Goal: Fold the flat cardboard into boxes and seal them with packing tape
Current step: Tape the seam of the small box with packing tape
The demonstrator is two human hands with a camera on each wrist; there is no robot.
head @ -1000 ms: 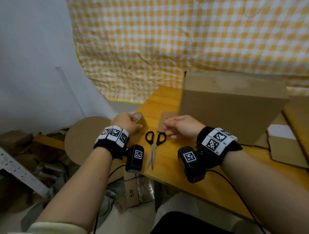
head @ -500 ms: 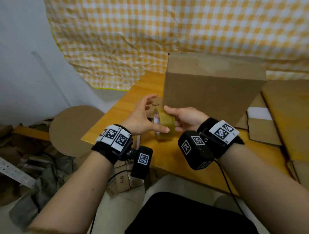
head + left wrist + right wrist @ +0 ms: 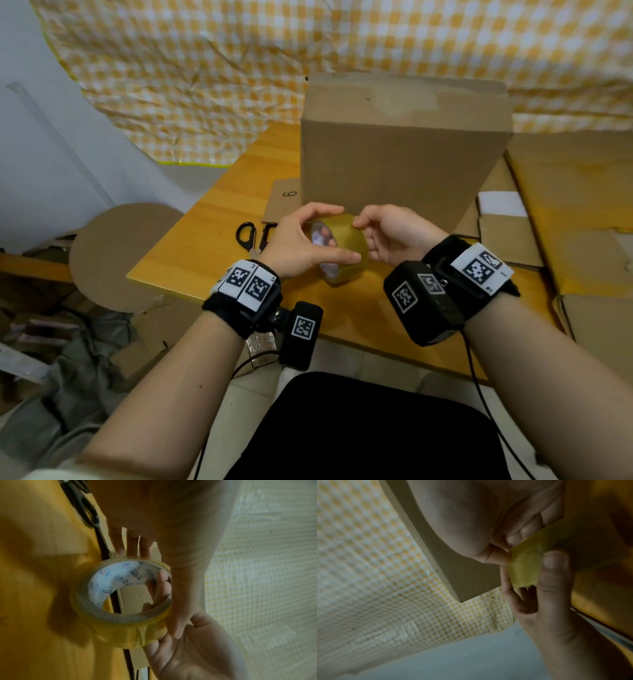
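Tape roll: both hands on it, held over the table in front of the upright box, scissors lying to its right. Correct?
One slip: the scissors lie left of the tape roll, as the head view shows. The rest stands: left hand and right hand hold it before the box.

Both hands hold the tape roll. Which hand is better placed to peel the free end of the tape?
Probably the right hand: its fingers touch the outer band of the tape roll. The left hand grips the roll around its rim and steadies it.
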